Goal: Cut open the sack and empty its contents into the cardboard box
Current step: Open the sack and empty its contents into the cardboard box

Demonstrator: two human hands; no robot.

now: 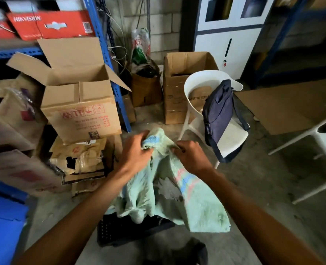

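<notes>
Both hands grip the top of a pale green woven sack (164, 180): the left hand (134, 153) bunches a fold with curled fingers, and the right hand (191, 156) pinches the cloth beside it. Faded pink and blue stripes run across the crumpled sack, which hangs over a dark crate (120, 232) on the concrete floor. An open cardboard box (80, 104) sits to the left, its flaps up. Whether the sack is cut is hidden by folds; motion blur softens its lower edge.
</notes>
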